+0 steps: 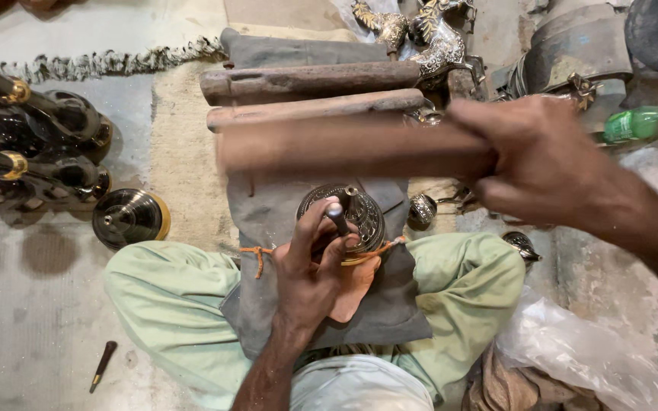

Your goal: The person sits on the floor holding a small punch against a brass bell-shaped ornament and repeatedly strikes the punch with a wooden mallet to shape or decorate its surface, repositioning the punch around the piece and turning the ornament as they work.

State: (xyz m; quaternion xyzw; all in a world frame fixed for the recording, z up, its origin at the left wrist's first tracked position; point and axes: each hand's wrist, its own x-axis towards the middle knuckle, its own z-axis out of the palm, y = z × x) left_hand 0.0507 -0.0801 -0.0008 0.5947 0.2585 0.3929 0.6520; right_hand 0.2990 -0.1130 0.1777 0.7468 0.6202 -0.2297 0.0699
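My left hand (310, 266) grips a short metal punch (338, 217), its tip set on a round engraved metal piece (359, 213) that rests on a grey cloth (268, 213) over my lap. My right hand (535, 164) holds a long wooden mallet (352, 148), blurred with motion, raised level above the piece. An orange cord (257, 255) runs across the cloth under my left hand.
Two more wooden sticks (306, 80) lie ahead on the cloth. Dark brass-trimmed vessels (32, 144) and a domed lid (127, 217) stand at left. Ornate metal horse figures (428, 34), a green bottle (637, 122), a clear plastic bag (588, 350) and a small chisel (102, 365) lie around.
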